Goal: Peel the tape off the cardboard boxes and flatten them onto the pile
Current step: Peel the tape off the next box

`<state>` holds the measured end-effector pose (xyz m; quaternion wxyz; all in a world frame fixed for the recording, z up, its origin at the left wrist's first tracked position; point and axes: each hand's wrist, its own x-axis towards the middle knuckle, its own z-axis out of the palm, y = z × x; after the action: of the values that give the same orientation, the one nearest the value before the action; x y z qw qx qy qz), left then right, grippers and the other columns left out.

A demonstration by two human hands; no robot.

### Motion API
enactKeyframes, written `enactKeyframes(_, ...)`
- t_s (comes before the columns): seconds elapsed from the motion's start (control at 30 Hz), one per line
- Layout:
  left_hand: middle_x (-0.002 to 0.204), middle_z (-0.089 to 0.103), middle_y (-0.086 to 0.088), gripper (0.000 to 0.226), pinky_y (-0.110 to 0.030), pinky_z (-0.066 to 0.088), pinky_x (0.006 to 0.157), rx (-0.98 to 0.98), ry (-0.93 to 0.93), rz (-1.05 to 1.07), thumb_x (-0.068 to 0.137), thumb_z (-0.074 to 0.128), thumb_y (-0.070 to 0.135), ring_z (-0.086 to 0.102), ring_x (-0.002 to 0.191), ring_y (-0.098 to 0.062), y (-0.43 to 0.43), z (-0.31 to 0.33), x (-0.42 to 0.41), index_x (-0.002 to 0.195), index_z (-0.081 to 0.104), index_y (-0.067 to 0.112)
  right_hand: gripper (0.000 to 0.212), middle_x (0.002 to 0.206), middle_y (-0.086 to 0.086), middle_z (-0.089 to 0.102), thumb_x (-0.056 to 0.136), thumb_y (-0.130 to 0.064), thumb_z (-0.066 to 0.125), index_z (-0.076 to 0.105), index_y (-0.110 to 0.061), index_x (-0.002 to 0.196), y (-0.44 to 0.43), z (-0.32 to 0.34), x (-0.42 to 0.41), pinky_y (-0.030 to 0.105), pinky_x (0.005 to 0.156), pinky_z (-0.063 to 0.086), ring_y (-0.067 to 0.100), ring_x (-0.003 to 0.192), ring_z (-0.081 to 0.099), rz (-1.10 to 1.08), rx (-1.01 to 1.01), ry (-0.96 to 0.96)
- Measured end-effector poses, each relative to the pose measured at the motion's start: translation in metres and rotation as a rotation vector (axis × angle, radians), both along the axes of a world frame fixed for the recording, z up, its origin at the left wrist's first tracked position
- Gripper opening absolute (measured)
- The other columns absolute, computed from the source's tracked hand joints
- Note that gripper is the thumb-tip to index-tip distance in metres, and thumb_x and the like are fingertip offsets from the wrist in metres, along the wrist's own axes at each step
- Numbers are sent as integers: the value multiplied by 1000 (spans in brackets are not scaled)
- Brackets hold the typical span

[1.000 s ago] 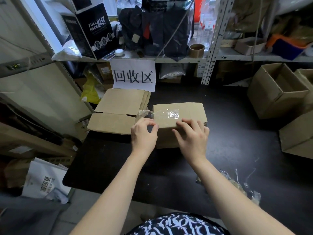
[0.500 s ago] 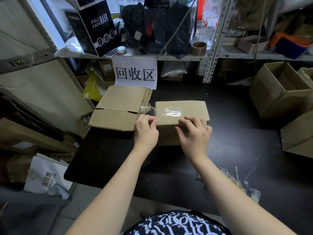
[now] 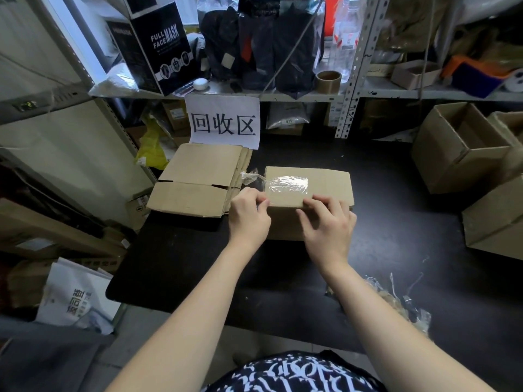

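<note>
A small closed cardboard box [image 3: 328, 183] stands on the black table [image 3: 396, 236], with clear tape [image 3: 285, 184] across its top and a crumpled loose end hanging off its left edge. My left hand [image 3: 249, 219] has its fingers curled at the box's near left corner, pinching at the tape there. My right hand [image 3: 328, 224] rests on the box's near top edge, fingers curled over it. Just left of the box lies the pile of flattened boxes [image 3: 198, 179].
Open cardboard boxes [image 3: 464, 148] stand at the right of the table. Crumpled peeled tape [image 3: 402, 304] lies near the front right. A shelf behind holds a tape roll [image 3: 328, 80], a mask box [image 3: 161, 43] and a paper sign [image 3: 225, 123].
Both hands stay at the box's near edge; my left hand's fingers have closed tighter at the left corner. The box and the pile have not moved.
</note>
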<state>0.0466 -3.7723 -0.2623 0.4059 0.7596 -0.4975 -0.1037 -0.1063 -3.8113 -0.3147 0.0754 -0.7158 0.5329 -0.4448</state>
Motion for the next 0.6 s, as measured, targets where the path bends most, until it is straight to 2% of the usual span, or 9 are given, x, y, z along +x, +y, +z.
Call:
enactKeyframes(0.13, 91, 69, -4, 5, -22, 44, 69, -67, 13, 33, 93, 69, 5, 61, 84, -16, 1, -4, -6, 88, 71, 6, 22, 110, -2, 67, 85, -24, 80, 76, -22, 107, 2, 4, -1, 32, 88, 31, 21, 105, 55, -17, 29, -14)
enactKeyframes(0.23, 90, 71, -4, 5, -10, 39, 66, -106, 28, 38, 92, 70, 6, 61, 82, -14, 2, -4, -9, 88, 72, 6, 26, 110, 2, 62, 87, -22, 76, 74, -30, 113, 6, 12, -1, 36, 88, 32, 28, 107, 54, -28, 80, 35)
enactKeyframes(0.27, 89, 71, -4, 5, -11, 38, 65, -118, 23, 28, 92, 71, 7, 61, 81, -14, 3, -5, -11, 87, 72, 6, 29, 112, 4, 60, 88, -20, 74, 73, -33, 114, 8, 15, 0, 39, 90, 32, 29, 110, 52, -19, 109, 66)
enactKeyframes(0.33, 87, 71, -5, 6, -18, 40, 67, -163, 2, -15, 91, 72, 6, 61, 79, -17, 4, -6, -16, 85, 71, 6, 33, 118, 5, 55, 88, -21, 69, 70, -40, 115, 10, 25, 1, 43, 94, 30, 29, 117, 48, 8, 172, 128)
enactKeyframes(0.43, 86, 69, -6, 8, -36, 50, 70, -225, -65, -74, 90, 72, 4, 62, 77, -23, 7, -9, -22, 83, 68, 6, 25, 127, -4, 52, 93, -39, 63, 68, -49, 115, 11, 35, 1, 45, 97, 24, 20, 123, 43, 34, 211, 166)
enactKeyframes(0.5, 85, 68, -6, 10, -39, 51, 69, -268, -108, -98, 88, 73, 3, 58, 76, -19, 7, -11, -23, 82, 67, 6, 20, 127, -11, 53, 94, -45, 62, 70, -51, 112, 11, 37, -2, 46, 103, 24, 15, 123, 43, 76, 226, 117)
enactKeyframes(0.6, 84, 67, -6, 8, -42, 50, 67, -324, -206, -146, 86, 73, 6, 54, 74, -18, 9, -14, -23, 80, 67, 6, 13, 121, -18, 58, 94, -40, 67, 74, -47, 101, 11, 38, -4, 53, 110, 24, 12, 118, 47, 132, 252, 2)
